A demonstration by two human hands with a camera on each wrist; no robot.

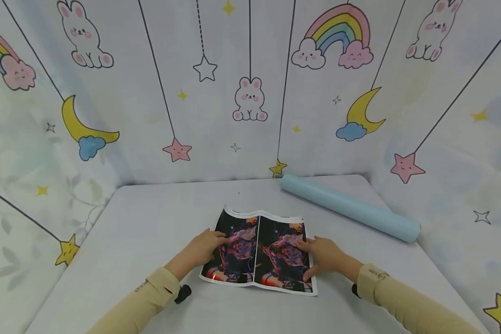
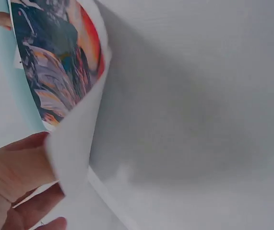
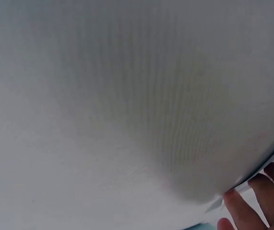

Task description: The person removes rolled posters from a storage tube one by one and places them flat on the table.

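Note:
A printed sheet (image 1: 257,253) spans the space between both hands in the head view. It carries two matching dark pictures with red and purple shapes, side by side, with white borders and a wavy top edge. My left hand (image 1: 206,246) grips its left edge; in the left wrist view that edge curls up by the fingers (image 2: 19,172), and its white underside shows. On the opposite edge, my right hand (image 1: 322,255) holds the sheet with thumb and forefinger spread over its front. In the right wrist view, several fingertips (image 3: 232,196) are right at the sheet's rim.
A pale blue roll (image 1: 350,206) lies slantwise at the back right of the white table (image 1: 158,208). Behind and beside the table hangs a white cloth (image 1: 217,120) printed with rabbits, stars, moons and rainbows. Black straps or mounts (image 1: 183,294) sit at the wrists.

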